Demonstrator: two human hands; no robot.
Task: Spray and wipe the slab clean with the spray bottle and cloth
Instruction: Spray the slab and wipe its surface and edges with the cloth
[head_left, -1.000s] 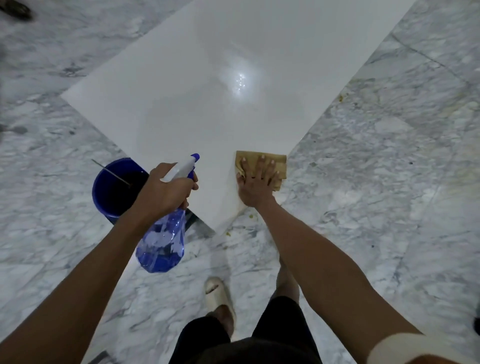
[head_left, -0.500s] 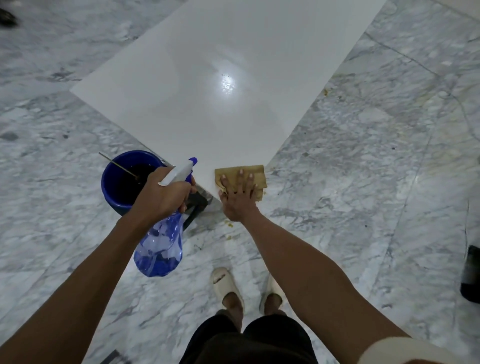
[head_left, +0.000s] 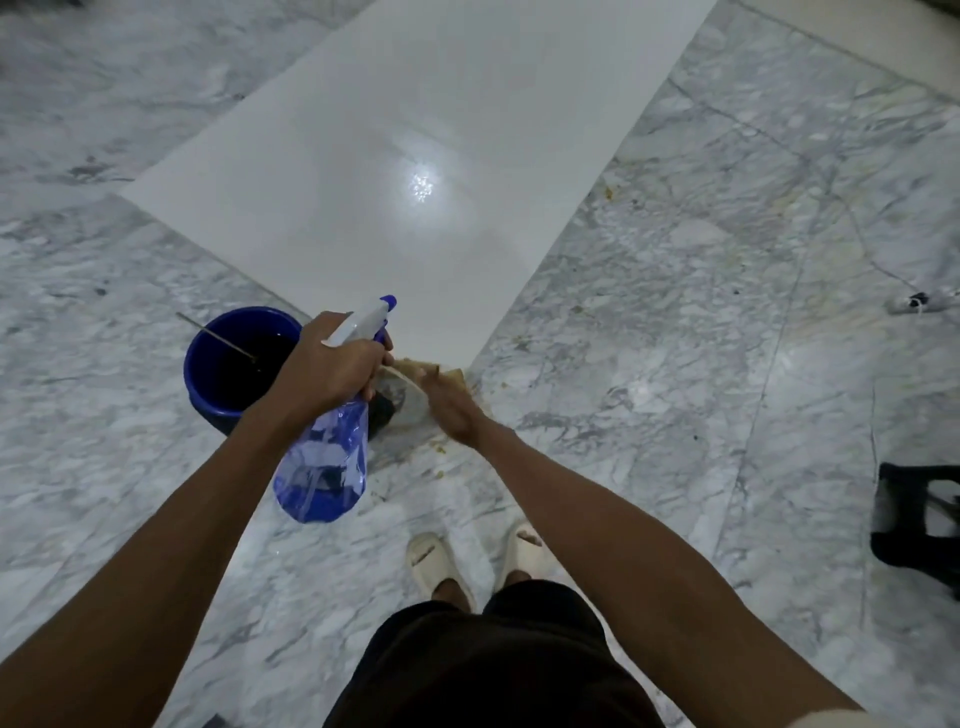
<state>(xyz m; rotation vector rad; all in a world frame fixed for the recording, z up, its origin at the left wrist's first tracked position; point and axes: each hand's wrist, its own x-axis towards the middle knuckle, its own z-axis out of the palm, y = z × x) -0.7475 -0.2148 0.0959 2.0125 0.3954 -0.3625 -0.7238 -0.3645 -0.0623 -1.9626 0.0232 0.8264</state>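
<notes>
So over on the left of the frame there's a blue bucket (head_left: 236, 358) sitting on the grey marble floor (head_left: 701, 338), with a thin metal rod (head_left: 218, 336) lying across its rim and dipping into the dark inside. It's just beside the near corner of the slab.

Moving right, the left hand (head_left: 332, 364) is wrapped around the neck of the spray bottle (head_left: 324, 462), fingers curled tight round it under the white trigger head. The bottle is see-through blue, hanging tilted with its body down toward the lower centre and the little blue nozzle tip pointing up toward the slab. It's held up in the air, not resting on anything.

Just right of that, nearly touching the left hand, is the right hand (head_left: 449, 402). It's holding the tan cloth (head_left: 426, 370) right at the slab's near corner, in the middle of the frame. That bit is motion-blurred, so I honestly can't tell whether the fingers are flat on the cloth or bunched around it. There are some yellowish crumbs on the floor around that corner.

The slab (head_left: 405, 156) itself is a big glossy white rectangle running from centre up to the top of the frame, with a bright light glare on it.

Bottom centre you get dark shorts and two cream slippers (head_left: 434, 564). Far right edge has a black stool-looking thing (head_left: 917, 525), and higher up a small white object (head_left: 917, 301) I can't make out.
</notes>
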